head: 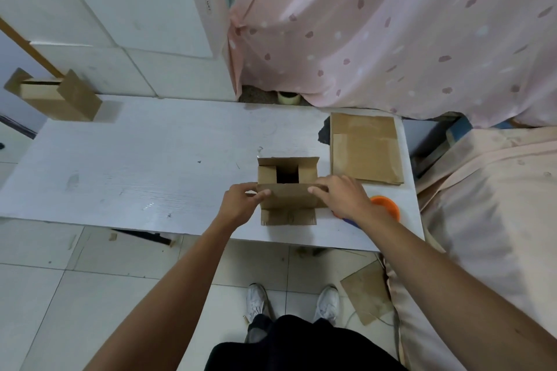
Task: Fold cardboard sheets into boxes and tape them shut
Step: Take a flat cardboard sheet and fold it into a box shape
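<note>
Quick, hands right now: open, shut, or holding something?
Left hand: pinches the cardboard box by its near flap, left end.
Right hand: holds the same flap, right end.

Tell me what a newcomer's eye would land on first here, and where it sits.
The half-folded cardboard box mid-table, top open, with the left hand and right hand holding its near flap. Then the pink spotted curtain across the upper right, and flat cardboard sheets right of the box.

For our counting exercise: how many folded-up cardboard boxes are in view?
2: near box by the table's front edge; far box at the table's far-left corner. Others may be hidden off-frame.
</note>
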